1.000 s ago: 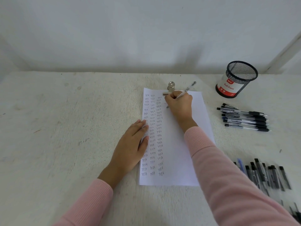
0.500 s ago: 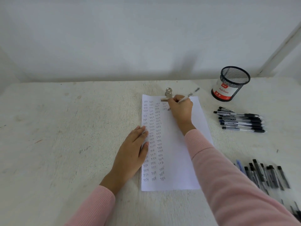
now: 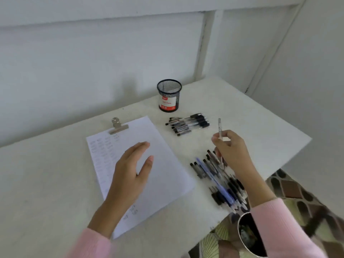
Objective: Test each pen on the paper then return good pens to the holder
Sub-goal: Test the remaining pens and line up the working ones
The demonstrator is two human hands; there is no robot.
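Observation:
A white sheet of paper (image 3: 163, 175) with columns of small test marks lies on the table, held at its top by a metal clip (image 3: 117, 126). My left hand (image 3: 130, 174) hovers over the sheet, fingers straight and spread. My right hand (image 3: 232, 151) holds a clear pen (image 3: 220, 127) upright, above a loose pile of pens (image 3: 219, 179) near the table's right edge. A second, tidier group of pens (image 3: 188, 123) lies beyond. The black mesh holder (image 3: 169, 94) with a red and white label stands at the back and looks empty.
The white table (image 3: 46, 179) ends in a right edge just past the pen pile. Below that edge stands a round dark bin (image 3: 249, 235) on a patterned floor (image 3: 290, 189). White walls close in behind and to the right.
My right hand lifted the pen off the top of the paper and carried it right, over the loose pile. My left hand rose from the sheet. My head turned to the right.

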